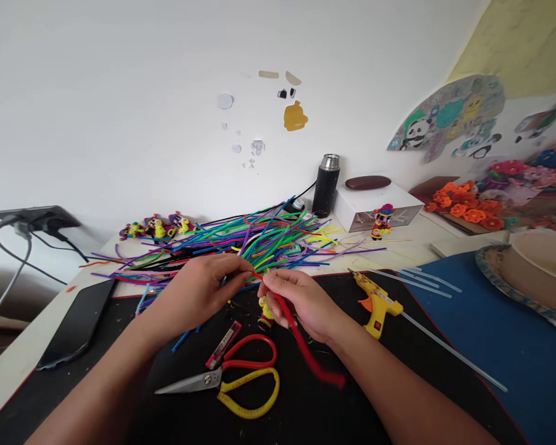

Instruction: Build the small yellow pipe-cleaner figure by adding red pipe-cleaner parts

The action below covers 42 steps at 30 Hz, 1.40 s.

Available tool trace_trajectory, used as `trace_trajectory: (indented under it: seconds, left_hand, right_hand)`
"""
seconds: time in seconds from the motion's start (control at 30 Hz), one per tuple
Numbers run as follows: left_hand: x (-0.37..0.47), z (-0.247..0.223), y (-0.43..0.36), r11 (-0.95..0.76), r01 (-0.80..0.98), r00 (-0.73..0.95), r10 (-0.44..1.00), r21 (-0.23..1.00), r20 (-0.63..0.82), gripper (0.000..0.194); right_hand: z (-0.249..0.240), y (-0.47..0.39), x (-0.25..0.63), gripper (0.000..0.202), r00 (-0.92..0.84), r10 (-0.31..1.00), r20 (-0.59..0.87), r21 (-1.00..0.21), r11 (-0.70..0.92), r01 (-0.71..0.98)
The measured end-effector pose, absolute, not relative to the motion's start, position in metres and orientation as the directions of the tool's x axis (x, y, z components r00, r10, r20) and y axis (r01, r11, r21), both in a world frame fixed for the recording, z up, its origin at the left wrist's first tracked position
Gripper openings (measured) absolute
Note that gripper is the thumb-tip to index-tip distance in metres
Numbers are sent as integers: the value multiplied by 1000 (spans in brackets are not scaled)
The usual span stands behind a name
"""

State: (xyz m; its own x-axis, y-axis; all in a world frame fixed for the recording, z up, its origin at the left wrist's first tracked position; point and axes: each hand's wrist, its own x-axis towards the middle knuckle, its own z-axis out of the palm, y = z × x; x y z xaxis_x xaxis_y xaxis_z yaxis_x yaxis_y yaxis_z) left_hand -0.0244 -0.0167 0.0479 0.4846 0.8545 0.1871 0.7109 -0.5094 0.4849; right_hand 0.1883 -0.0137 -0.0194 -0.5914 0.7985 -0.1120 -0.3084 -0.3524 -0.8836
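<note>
A red pipe cleaner (pixel 301 341) runs between my two hands over the black mat. My left hand (pixel 202 289) pinches its upper end between thumb and fingertips. Close beside it, my right hand (pixel 308 304) is closed around the same pipe cleaner, and the loose end hangs down toward the right wrist. A small yellow and dark figure (pixel 265 314) shows just under the right fingers; whether they hold it is hidden. Below the hands lie scissors (pixel 209 379) with one red and one yellow handle, next to a small pink packet (pixel 223 345).
A heap of coloured pipe cleaners (pixel 278 238) spreads behind the hands. To the right are a yellow glue gun (pixel 375 301), clear glue sticks (pixel 426 283) and a basin (pixel 528 278). A phone (pixel 76 324) lies left. A black flask (pixel 326 188) and white box (pixel 375 204) stand behind.
</note>
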Motion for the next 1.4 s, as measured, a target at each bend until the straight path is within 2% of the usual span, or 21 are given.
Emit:
trace_trajectory:
  seconds: [0.17, 0.37, 0.47, 0.57, 0.67, 0.83, 0.93, 1.1, 1.27, 1.33, 1.4]
  left_hand:
    - [-19, 46, -18, -555, 720, 504, 831, 417, 235, 28]
    - [-13, 40, -18, -604, 734, 485, 786, 310, 383, 26]
    - [-13, 38, -18, -592, 747, 460, 789, 302, 407, 26]
    - [-14, 39, -18, -570, 732, 451, 816, 374, 361, 25]
    - [-14, 43, -20, -508, 676, 393, 861, 534, 321, 24]
    - [-12, 46, -18, -299, 465, 324, 933, 833, 154, 24]
    - [-14, 42, -14, -150, 322, 304, 952, 935, 48, 31]
    - [-17, 42, -12, -22, 210, 331, 942, 977, -50, 40]
    - [-20, 52, -17, 19, 393, 580, 771, 919, -263, 40]
    - [-21, 54, -18, -15, 450, 587, 759, 893, -283, 37]
    - [-22, 53, -16, -20, 428, 530, 815, 904, -233, 37]
  right_hand:
    - [-17, -13, 187, 45, -510, 850, -133, -890, -329, -315]
    - [-18, -13, 186, 43, -509, 852, -124, -887, -325, -328]
    - [-20, -12, 187, 42, -484, 867, -117, -900, -299, -317]
    - [-21, -12, 188, 42, -456, 882, -121, -912, -281, -300]
    - [-20, -11, 189, 42, -458, 881, -119, -916, -275, -291]
    - [-18, -12, 190, 41, -448, 890, -91, -929, -238, -284]
    - [-15, -13, 191, 42, -425, 903, -60, -942, -193, -276]
    - [-10, -14, 192, 44, -448, 893, -33, -956, -159, -246]
    - [-14, -15, 192, 44, -498, 867, -14, -973, -126, -192]
    - [-15, -14, 192, 43, -498, 867, -23, -975, -129, -180]
    - [-15, -14, 192, 44, -485, 873, -42, -971, -150, -186]
